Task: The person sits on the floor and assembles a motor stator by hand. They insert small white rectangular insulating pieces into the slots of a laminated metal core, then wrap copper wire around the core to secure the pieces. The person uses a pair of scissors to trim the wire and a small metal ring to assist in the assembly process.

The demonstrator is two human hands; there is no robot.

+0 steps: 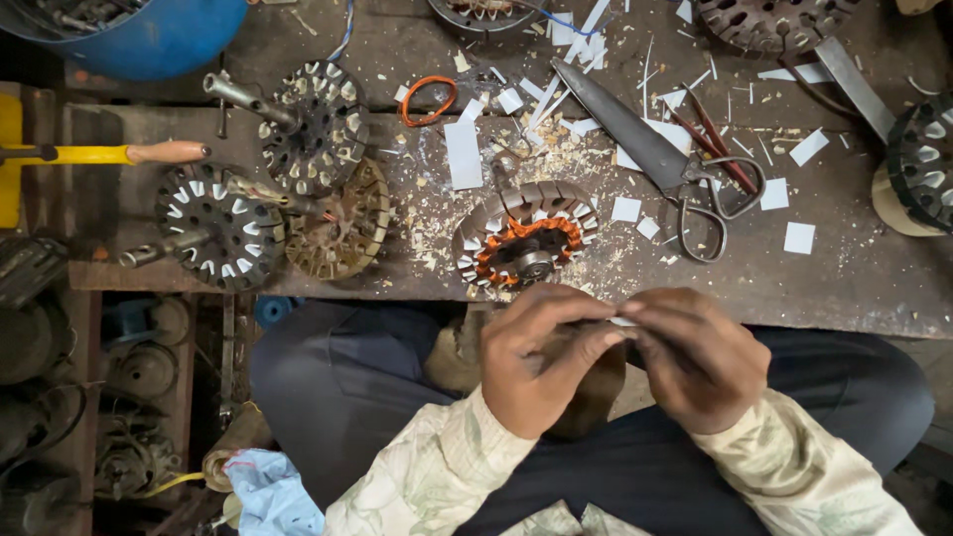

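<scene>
Before you the bench (844,288) carries a stator (526,236) with orange windings lying flat, its axis pointing up at you, and long shears (650,149) with blades aimed up-left. Above your lap, your left hand (541,357) and right hand (695,357) pinch a white paper strip (622,322) between closed fingertips, its long axis left-right.

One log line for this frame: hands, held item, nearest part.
left hand: pinching white paper strip | right hand: pinching same strip | nearest: wound stator on workbench
</scene>
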